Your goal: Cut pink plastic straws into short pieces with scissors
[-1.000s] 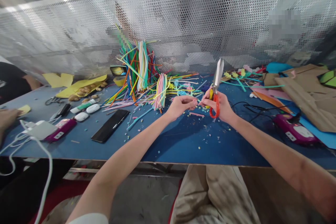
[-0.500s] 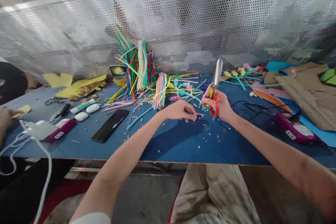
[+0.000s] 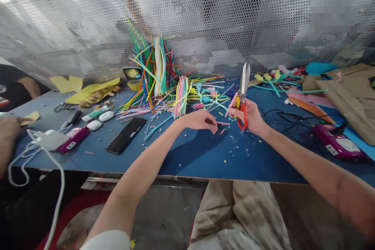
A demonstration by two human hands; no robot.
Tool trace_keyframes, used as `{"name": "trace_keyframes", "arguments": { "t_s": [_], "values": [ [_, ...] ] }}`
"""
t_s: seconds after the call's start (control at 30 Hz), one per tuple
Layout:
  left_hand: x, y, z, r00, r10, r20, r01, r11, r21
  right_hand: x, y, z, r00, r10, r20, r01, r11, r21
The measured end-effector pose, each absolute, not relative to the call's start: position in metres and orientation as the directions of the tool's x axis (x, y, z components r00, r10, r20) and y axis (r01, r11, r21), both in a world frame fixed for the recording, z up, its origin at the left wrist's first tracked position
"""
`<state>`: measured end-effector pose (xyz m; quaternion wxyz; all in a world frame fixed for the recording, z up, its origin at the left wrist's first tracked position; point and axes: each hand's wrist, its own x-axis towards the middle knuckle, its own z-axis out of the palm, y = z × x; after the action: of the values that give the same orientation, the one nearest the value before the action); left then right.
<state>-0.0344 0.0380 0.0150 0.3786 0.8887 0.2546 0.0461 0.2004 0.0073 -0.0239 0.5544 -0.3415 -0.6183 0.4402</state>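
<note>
My left hand [image 3: 202,120] rests low over the table, its fingers loosely bent and pointing down. Short pink pipe cleaner pieces [image 3: 223,124] lie at its fingertips, some touching or very near them. In my right hand [image 3: 251,116] is a pair of scissors [image 3: 243,86], blades upward, with red-orange and yellow on the handles. That hand also pinches a pink pipe cleaner strip [image 3: 231,104] between thumb and fingers. Between and behind the hands lie pipe cleaner flowers [image 3: 205,99] in blue, pink and yellow.
A tall bundle of pipe cleaners [image 3: 158,66] stands at the back against a perforated metal screen [image 3: 219,19]. A phone [image 3: 125,135], a purple power strip [image 3: 73,139] and white cables are left. Cardboard [image 3: 348,101] and another purple power strip [image 3: 336,140] are right. A co-worker's hand [image 3: 11,125] shows far left.
My left hand has loosened, and several pink pieces now lie apart by its fingertips. My right hand keeps the scissors and pink strip almost in place. The view has shifted slightly.
</note>
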Motion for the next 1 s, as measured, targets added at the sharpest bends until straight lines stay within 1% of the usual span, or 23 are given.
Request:
{"name": "trace_keyframes", "arguments": {
  "t_s": [0.17,0.27,0.43,0.5,0.57,0.63,0.8,0.93,1.0],
  "values": [
    [-0.032,0.037,0.011,0.837,0.533,-0.123,0.41,-0.462,0.786,0.201,0.007,-0.023,-0.14,0.915,0.378,0.004,0.382,-0.924],
    [-0.031,0.036,0.007,0.826,0.559,-0.069,0.4,-0.497,0.77,0.202,0.009,-0.025,-0.133,0.914,0.383,0.018,0.389,-0.921],
    [-0.025,0.029,0.005,0.804,0.585,0.101,0.382,-0.64,0.666,0.205,0.012,-0.03,-0.136,0.914,0.382,0.019,0.388,-0.922],
    [-0.022,0.026,0.004,0.781,0.61,0.131,0.436,-0.683,0.586,0.206,0.013,-0.031,-0.142,0.916,0.376,0.008,0.381,-0.925],
    [-0.02,0.024,0.002,0.767,0.621,0.161,0.49,-0.729,0.478,0.208,0.014,-0.03,-0.138,0.92,0.367,0.003,0.371,-0.929],
    [-0.018,0.022,0.001,0.785,0.592,0.182,0.489,-0.773,0.405,0.209,0.014,-0.029,-0.118,0.927,0.356,0.005,0.359,-0.933],
    [-0.015,0.021,0.001,0.856,0.484,0.182,0.393,-0.838,0.379,0.209,0.014,-0.024,-0.092,0.934,0.345,-0.002,0.347,-0.938],
    [-0.012,0.023,0.002,0.886,0.446,0.126,0.402,-0.874,0.273,0.209,0.011,-0.019,-0.099,0.929,0.356,-0.022,0.355,-0.934],
    [-0.012,0.024,0.003,0.89,0.444,0.104,0.411,-0.88,0.239,0.208,0.01,-0.016,-0.103,0.927,0.361,-0.024,0.36,-0.933]
  ]
}}
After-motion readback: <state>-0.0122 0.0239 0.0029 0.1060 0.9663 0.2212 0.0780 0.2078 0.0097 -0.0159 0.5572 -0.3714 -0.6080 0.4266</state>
